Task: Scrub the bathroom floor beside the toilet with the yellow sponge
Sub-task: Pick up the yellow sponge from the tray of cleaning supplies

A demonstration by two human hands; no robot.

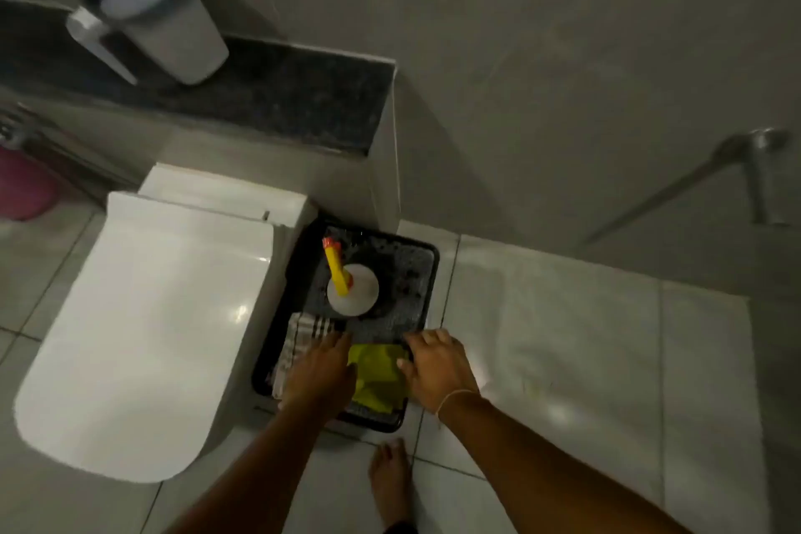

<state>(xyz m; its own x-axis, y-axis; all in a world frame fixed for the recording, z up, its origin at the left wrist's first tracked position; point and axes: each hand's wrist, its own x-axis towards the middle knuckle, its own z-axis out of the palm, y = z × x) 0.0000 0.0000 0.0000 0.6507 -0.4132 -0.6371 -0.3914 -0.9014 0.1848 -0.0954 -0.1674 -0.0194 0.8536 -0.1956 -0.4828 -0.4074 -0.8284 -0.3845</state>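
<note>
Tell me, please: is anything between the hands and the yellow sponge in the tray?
Nothing visible is. The left hand and the right hand lie on either side of the sponge at the near end of the tray. The bottle stands farther back, and the cloth lies left.

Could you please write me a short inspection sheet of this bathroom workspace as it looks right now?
Surface: pale glossy floor tiles with dark grout lines; no suds seen.
Job's things: yellow sponge lying in the black tray on the floor beside the closed toilet.
Clutter: white bottle with yellow nozzle and checked cloth in the same tray.
Grippers: left hand and right hand either side of the sponge, touching it; grip not clear.
Cables: nothing seen.
Surroundings: grey wall, dark stone ledge, wall-mounted holder, pink bin, metal rail, bare foot.
</note>
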